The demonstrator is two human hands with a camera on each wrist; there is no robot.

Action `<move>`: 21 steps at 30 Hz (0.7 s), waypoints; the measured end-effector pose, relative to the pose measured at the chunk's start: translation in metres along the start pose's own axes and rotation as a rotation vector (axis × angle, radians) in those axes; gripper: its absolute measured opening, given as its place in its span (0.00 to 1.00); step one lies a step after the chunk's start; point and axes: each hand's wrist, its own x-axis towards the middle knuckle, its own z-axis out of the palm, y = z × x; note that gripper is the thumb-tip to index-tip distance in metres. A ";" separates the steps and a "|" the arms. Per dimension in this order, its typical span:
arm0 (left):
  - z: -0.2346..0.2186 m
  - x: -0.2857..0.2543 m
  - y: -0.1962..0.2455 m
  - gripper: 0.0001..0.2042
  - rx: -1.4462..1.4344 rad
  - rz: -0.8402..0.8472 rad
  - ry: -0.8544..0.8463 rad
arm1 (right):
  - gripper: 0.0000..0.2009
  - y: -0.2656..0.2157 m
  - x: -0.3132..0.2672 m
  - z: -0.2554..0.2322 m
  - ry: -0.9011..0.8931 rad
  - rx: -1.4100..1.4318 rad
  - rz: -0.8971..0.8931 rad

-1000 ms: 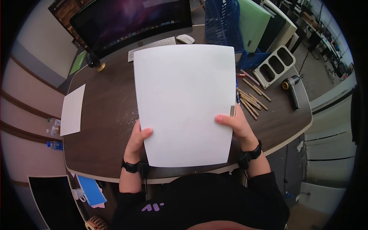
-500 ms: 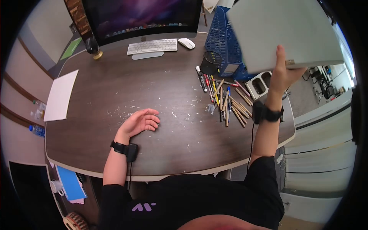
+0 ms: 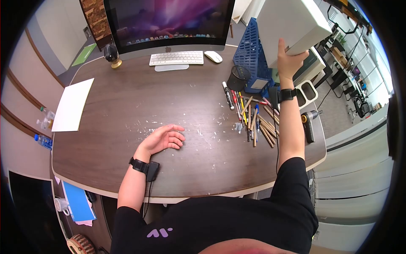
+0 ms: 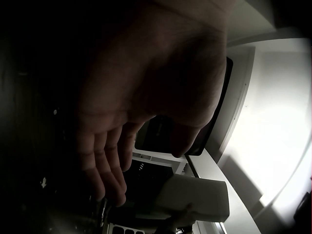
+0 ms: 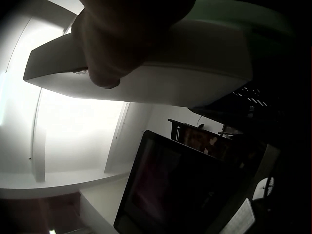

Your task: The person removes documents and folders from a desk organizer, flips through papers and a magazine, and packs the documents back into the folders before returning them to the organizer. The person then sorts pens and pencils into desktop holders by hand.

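Note:
A thick white box-like folder (image 3: pixel 292 27) is held upright over the blue file rack (image 3: pixel 252 61) at the upper right. My right hand (image 3: pixel 290 61) grips its lower edge, thumb on the wide face; the right wrist view shows the folder (image 5: pixel 195 73) above the hand's thumb (image 5: pixel 105 78). Whether its bottom touches the rack cannot be told. My left hand (image 3: pixel 163 139) rests on the desk, palm turned inward, fingers loosely bent and holding nothing. In the left wrist view the same hand (image 4: pixel 146 87) hangs dark before the camera, the folder (image 4: pixel 195 197) beyond it.
Pens and pencils (image 3: pixel 253 122) lie below a black mesh cup (image 3: pixel 239 78). A keyboard (image 3: pixel 176 58) and mouse (image 3: pixel 213 56) sit before the monitor (image 3: pixel 169 23). White paper (image 3: pixel 72 106) lies left, a black tool (image 3: pixel 309 129) right. Small white scraps dot the desk.
Both hands held the white folder in front of the body; the left has let go and lies on the desk. The right has carried the folder to the upper right, over the rack, and turned it.

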 end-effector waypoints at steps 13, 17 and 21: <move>0.000 0.002 0.000 0.24 -0.057 -0.018 -0.007 | 0.39 0.022 -0.070 0.016 -0.160 0.005 0.247; 0.000 0.002 0.000 0.23 -0.041 -0.010 0.005 | 0.40 0.036 -0.093 0.025 -0.163 -0.019 0.303; -0.002 0.004 0.000 0.25 -0.020 -0.026 -0.005 | 0.40 0.044 -0.119 0.023 -0.168 0.029 0.316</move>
